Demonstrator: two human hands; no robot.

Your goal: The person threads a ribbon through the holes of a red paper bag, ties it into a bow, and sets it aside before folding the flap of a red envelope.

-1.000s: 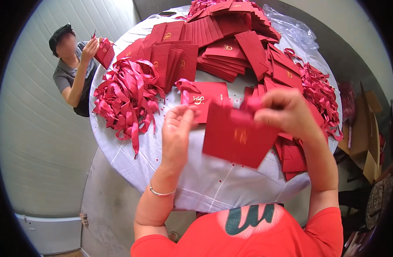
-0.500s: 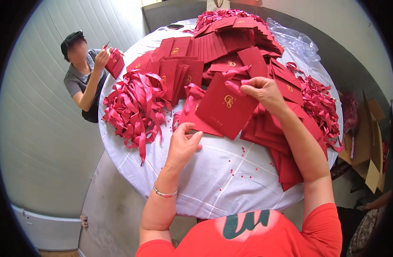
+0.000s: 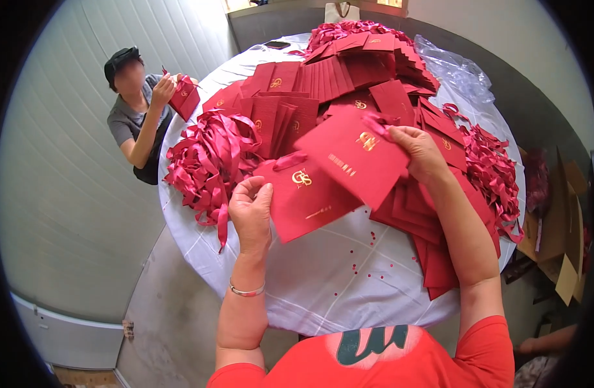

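Observation:
My left hand point(image 3: 252, 205) pinches the left edge of a flat red paper gift bag point(image 3: 310, 204), which has a gold emblem and a pink-red ribbon by its top. Above and right of it, my right hand point(image 3: 421, 150) grips a second red gift bag point(image 3: 352, 155) at its upper right corner, by the ribbon point(image 3: 378, 124). This second bag is tilted and overlaps the first one. Both are held over the near middle of the table. A heap of loose ribbons point(image 3: 209, 161) lies left of my left hand.
Stacks of flat red bags point(image 3: 323, 77) cover the far and right parts of the round table with a white cloth point(image 3: 245, 284). More ribbons point(image 3: 488, 161) lie at right, clear plastic point(image 3: 455, 68) behind. Red paper dots are scattered nearby. A co-worker point(image 3: 142, 116) holds another bag at far left.
My left hand has taken hold of the lower gift bag's edge and drawn it nearer. The bag in my right hand has tilted. My view has shifted slightly.

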